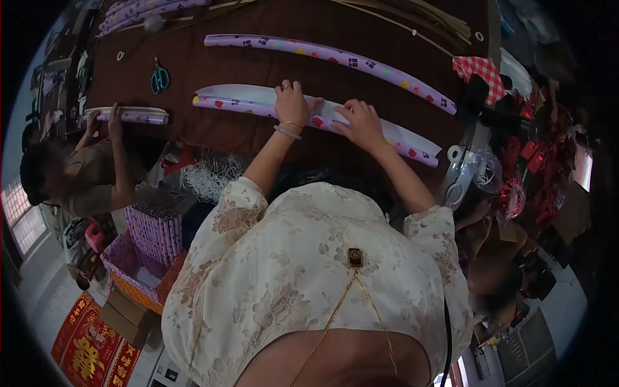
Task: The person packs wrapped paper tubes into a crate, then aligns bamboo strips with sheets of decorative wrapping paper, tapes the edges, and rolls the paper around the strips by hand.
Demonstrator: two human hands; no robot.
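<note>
A long strip of lilac wrapping paper (242, 104) with colourful printed shapes lies partly rolled across the brown table in front of me, its white inner side showing along the far edge. My left hand (293, 104) grips the roll near its middle, fingers bent over the far edge and thumb pointing right. To the right, my right hand (362, 122) pinches the same paper, thumb on the near side and fingers curled over the white side. Beyond both hands rests a finished-looking paper roll (322, 53) of the same pattern, touched by neither.
Teal-handled scissors (160, 79) and a small tape roll (120, 56) lie at the left. A co-worker (90, 168) handles another lilac roll (145, 117) there. Wooden strips (425, 19) lie at the back. A basket of purple rolls (132, 274) stands at lower left; red foil decorations (529, 161) crowd the right.
</note>
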